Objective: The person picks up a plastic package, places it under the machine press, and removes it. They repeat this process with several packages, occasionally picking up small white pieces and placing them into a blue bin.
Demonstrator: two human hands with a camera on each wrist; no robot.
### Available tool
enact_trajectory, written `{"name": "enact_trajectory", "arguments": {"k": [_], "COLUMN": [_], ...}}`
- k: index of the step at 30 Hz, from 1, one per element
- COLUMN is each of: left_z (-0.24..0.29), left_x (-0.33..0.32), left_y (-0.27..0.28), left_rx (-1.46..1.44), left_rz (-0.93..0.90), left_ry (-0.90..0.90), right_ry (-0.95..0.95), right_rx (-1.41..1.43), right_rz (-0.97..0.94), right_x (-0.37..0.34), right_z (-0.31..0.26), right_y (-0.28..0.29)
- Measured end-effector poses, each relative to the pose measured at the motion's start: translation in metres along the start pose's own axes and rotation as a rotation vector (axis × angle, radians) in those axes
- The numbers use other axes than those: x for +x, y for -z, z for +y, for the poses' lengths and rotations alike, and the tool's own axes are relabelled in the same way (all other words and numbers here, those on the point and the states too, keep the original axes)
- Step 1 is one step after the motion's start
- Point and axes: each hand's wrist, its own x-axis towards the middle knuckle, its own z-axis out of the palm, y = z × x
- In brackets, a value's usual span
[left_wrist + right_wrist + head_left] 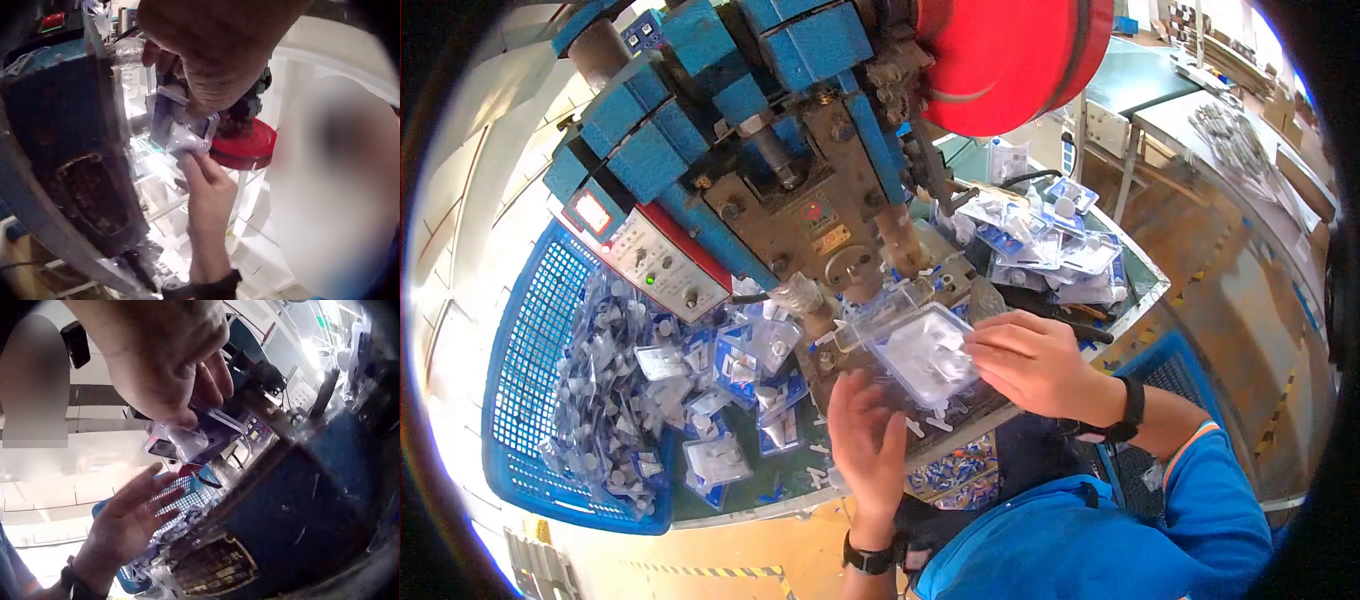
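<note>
My right hand pinches the right edge of a clear blister package with white contents and a blue border, held above the press bed. Palm up and fingers spread, my left hand is just left of and below the package, holding nothing. In the left wrist view the right hand grips the package from below, and the left hand looms close above it. The right wrist view has the right hand over the package, with the left hand open beneath.
A blue press with a red wheel stands over the work spot. Packages fill a blue basket at left; more packages are piled at right. Small white pieces lie at the bed's front edge. A control box sits at left.
</note>
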Motion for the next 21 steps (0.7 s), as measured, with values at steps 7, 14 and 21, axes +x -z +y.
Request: {"name": "enact_trajectory", "arguments": {"k": [7, 14, 21], "left_z": [-0.009, -0.007, -0.011], "left_x": [0.024, 0.033, 0.042], "left_y": [0.006, 0.008, 0.010], "left_rx": [0.806, 0.857, 0.816], "left_rz": [-0.180, -0.193, -0.199], "left_ry": [-0.442, -0.447, -0.399], "right_ry": [0.044, 0.012, 0.017], "right_rx": [-0.181, -0.013, -0.008], "right_rz": [-0.173, -0.231, -0.237], "right_x": [0.007, -0.002, 0.005], "right_z": [0.006, 0.019, 0.023], "right_y": [-0.039, -0.050, -0.052]}}
